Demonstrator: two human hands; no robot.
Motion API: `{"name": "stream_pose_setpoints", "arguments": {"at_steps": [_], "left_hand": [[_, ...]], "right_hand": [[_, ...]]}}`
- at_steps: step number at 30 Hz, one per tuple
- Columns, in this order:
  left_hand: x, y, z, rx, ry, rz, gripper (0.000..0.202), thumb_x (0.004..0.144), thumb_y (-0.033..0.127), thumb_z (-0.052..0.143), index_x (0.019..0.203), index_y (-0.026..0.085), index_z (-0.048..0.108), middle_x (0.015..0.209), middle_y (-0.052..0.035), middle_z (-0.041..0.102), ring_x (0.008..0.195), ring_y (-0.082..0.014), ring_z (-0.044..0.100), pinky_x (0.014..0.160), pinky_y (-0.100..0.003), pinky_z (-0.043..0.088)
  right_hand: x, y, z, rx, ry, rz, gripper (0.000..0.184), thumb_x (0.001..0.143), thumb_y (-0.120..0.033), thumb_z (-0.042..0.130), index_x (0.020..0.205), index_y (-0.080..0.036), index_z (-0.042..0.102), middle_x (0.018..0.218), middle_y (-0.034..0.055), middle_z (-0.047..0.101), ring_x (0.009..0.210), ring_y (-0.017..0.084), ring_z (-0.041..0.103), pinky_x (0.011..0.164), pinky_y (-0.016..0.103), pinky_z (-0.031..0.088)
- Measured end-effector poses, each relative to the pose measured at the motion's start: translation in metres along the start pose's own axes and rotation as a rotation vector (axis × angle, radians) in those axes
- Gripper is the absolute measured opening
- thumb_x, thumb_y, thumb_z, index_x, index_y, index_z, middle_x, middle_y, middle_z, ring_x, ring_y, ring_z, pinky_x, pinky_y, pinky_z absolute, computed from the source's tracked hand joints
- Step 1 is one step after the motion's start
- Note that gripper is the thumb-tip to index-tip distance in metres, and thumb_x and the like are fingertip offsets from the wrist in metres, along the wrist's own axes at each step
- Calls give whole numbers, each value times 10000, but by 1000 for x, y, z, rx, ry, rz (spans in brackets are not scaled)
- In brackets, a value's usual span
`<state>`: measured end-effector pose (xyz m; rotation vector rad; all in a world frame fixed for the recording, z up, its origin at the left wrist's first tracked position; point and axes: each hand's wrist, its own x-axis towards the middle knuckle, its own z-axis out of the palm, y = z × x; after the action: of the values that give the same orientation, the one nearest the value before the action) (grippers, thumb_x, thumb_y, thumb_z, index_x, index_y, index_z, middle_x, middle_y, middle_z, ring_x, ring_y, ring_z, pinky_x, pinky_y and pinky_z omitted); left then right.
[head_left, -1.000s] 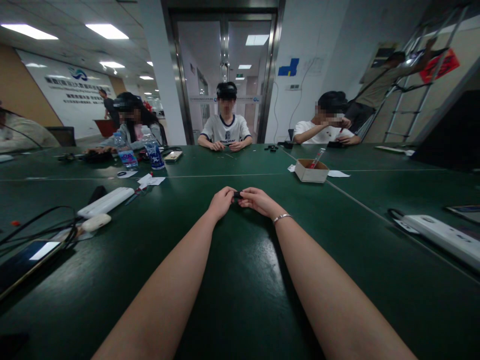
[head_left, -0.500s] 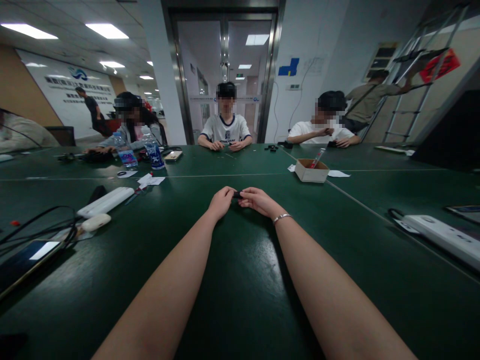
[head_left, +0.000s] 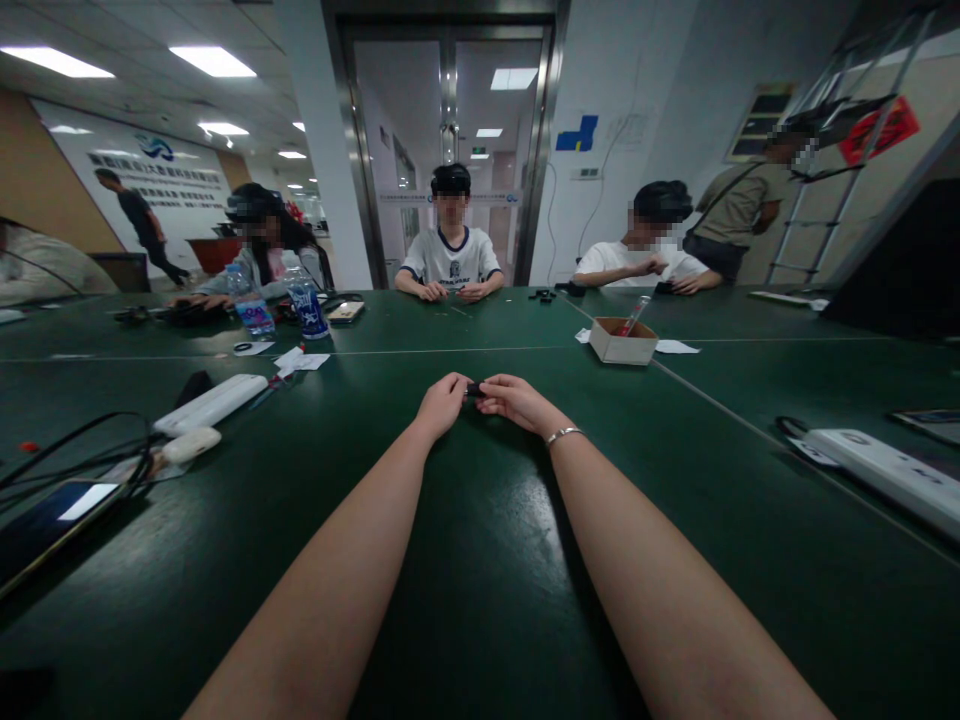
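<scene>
Both my arms reach forward over the dark green table [head_left: 480,560]. Between my fingertips is a small black object [head_left: 474,390], too small and too covered to name its kind. My left hand [head_left: 444,402] pinches its left end, and my right hand [head_left: 517,402], with a silver bracelet at the wrist, grips its right end. The object lies level, close above the tabletop or resting on it; I cannot tell which. My fingers hide most of it.
To the left are a white power strip [head_left: 214,404], a phone [head_left: 56,525] with black cables, and two bottles [head_left: 306,308]. A small open box [head_left: 622,345] stands ahead right; another power strip [head_left: 885,465] lies at right. Several people sit opposite.
My hands and the black object stay almost where they were. In the background, a person walks further left, and the person by the ladder has turned and lowered an arm.
</scene>
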<state>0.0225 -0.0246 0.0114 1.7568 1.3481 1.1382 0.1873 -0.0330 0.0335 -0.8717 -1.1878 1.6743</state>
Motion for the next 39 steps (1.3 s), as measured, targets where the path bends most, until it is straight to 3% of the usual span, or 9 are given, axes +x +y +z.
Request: {"name": "stream_pose_setpoints", "arguments": {"at_steps": [39], "left_hand": [[-7,13,-3,-46,0,18,224,814,244,456,933,180,635,887,-43,617,724,-132,556,634,-232,466]], "right_hand": [[0,0,-1,-12,2,-7,122,819,-57,660,804,-118,556,662,67,647,564,130,650,542,190,566]]}}
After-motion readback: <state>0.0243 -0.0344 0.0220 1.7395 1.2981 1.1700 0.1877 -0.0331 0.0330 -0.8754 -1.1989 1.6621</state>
